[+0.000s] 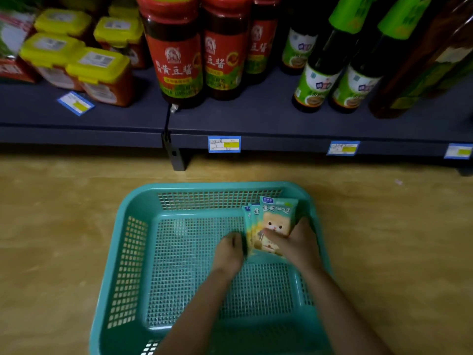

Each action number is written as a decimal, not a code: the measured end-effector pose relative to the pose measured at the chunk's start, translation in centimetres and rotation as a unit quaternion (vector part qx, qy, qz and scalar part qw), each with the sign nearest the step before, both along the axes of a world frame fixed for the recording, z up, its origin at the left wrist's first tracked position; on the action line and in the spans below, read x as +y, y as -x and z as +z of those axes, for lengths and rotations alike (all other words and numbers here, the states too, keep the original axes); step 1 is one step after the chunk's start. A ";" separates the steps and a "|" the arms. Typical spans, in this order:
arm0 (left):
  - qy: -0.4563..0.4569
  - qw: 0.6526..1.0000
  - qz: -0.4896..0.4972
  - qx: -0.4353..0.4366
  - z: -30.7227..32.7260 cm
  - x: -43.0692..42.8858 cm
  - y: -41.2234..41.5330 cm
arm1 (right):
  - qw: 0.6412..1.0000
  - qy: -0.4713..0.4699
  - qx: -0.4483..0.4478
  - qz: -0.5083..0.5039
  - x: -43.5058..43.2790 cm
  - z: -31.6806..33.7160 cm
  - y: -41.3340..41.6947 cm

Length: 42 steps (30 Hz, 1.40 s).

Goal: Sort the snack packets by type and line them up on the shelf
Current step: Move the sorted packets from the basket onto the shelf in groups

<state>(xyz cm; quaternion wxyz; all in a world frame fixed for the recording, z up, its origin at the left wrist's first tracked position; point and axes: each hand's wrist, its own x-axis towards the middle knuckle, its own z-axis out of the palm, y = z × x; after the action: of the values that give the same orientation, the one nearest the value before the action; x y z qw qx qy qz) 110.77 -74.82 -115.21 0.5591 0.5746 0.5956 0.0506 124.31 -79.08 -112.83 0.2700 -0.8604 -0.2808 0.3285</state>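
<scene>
A small stack of green snack packets (275, 219) with a cartoon animal stands upright in the far right corner of a teal mesh basket (133, 252) on the floor. My right hand (298, 243) grips the stack from the right, thumb across the front packet. My left hand (230, 248) presses against the stack's left edge, fingers curled round it. The dark shelf (268, 121) runs across above the basket.
On the shelf stand yellow-lidded tubs (99, 73) at the left, tall red-labelled sauce jars (176, 52) in the middle and green-labelled dark bottles (317, 80) at the right. Price tags (224, 144) line the shelf edge. A shelf foot (176, 157) stands on the wooden floor (51, 226).
</scene>
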 end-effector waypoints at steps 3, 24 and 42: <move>0.027 1.000 0.009 0.005 -0.1 0.4 -0.7 | 0.999 -0.044 0.019 -0.013 -0.5 1.8 -0.8; 0.078 0.992 0.013 0.098 -0.5 0.6 -9.4 | 0.976 -0.130 0.104 -0.138 -4.6 5.7 -5.6; 0.120 0.951 0.158 -0.237 15.7 4.1 1.1 | 0.951 -0.151 0.242 -0.115 -1.1 18.0 -1.3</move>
<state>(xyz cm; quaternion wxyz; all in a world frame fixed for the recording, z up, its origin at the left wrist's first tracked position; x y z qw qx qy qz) 109.70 -70.72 -99.51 0.7335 0.3733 0.5312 0.2013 125.59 -80.19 -94.80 0.4926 -0.7306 -0.1520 0.4476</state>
